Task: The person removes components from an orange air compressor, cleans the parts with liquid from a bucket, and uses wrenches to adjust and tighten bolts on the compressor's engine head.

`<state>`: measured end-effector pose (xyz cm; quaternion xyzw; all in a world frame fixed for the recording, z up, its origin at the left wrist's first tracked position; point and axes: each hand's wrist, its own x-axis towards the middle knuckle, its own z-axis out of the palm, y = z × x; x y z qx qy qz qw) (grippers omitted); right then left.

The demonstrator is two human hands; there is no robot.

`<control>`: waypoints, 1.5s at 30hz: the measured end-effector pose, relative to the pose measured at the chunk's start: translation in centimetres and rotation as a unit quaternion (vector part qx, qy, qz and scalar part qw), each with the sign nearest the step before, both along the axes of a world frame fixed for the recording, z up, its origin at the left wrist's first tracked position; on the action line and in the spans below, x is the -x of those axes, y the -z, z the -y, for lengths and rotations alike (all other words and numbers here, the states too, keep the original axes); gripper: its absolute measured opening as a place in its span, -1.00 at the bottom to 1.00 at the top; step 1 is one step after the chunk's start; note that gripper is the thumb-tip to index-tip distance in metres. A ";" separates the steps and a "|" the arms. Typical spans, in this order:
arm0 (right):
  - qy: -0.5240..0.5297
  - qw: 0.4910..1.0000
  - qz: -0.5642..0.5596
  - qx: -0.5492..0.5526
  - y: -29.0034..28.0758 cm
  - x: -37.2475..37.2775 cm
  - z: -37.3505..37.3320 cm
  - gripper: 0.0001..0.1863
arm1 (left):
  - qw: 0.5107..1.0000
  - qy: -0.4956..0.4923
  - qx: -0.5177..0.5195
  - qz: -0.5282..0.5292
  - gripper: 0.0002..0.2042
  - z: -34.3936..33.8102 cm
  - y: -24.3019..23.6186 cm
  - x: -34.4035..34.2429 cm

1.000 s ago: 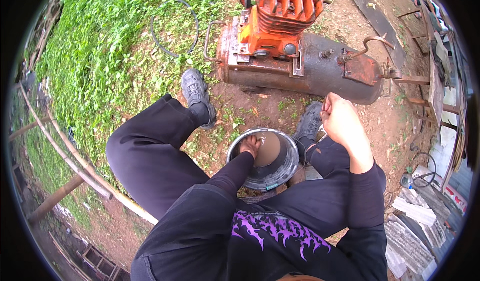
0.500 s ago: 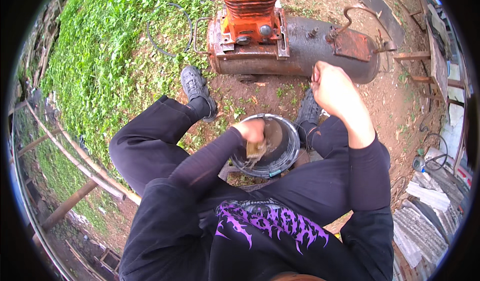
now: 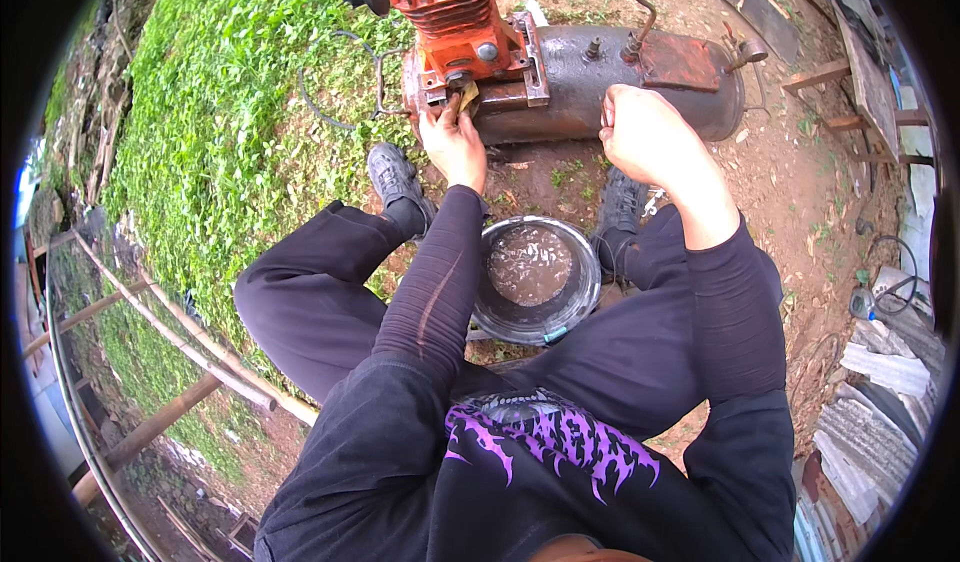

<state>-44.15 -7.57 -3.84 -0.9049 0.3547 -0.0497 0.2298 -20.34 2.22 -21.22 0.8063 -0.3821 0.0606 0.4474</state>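
Note:
An orange, finned compressor pump (image 3: 458, 22) is mounted on a dark, rusty air tank (image 3: 585, 77) in front of me. My left hand (image 3: 455, 147) reaches up to the pump's base, fingers closed on a small yellowish-brown sheet (image 3: 469, 96) pressed at a dark round fitting. The sheet looks thin and folded; its exact kind is unclear. By the tank's near side is my right hand (image 3: 650, 132), curled into a fist; whatever it may hold is hidden. Between my legs stands a black bucket (image 3: 488, 323) of murky, foamy water.
Green grass (image 3: 220, 92) spreads to the left, with a thin black hose loop (image 3: 306, 94) near the tank. Bamboo poles (image 3: 190, 352) lie along the left side. Corrugated sheets (image 3: 855, 452) are stacked at the right, below a wooden bench (image 3: 865, 92).
My left hand has lifted out of the bucket with the sheet and moved up to the pump's base. The right fist has stayed near the tank. The view has shifted slightly.

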 end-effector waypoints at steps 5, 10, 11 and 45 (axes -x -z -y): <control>0.035 0.997 0.074 -0.001 1.5 1.1 -0.2 -0.87 | 0.995 -0.049 -0.082 0.023 -0.79 1.5 0.5 0.2; -0.053 0.965 0.161 0.200 2.7 1.5 -0.2 -0.85 | 0.978 0.138 -0.151 0.033 -0.75 0.5 -1.9 5.3; -0.062 0.963 0.165 0.206 2.9 1.6 0.0 -0.85 | 0.985 0.122 -0.121 0.022 -0.74 0.1 -2.1 5.3; 0.013 0.994 0.110 -0.006 2.2 0.3 -3.2 -0.87 | 0.418 0.512 -0.733 0.159 -0.45 -20.9 18.1 9.7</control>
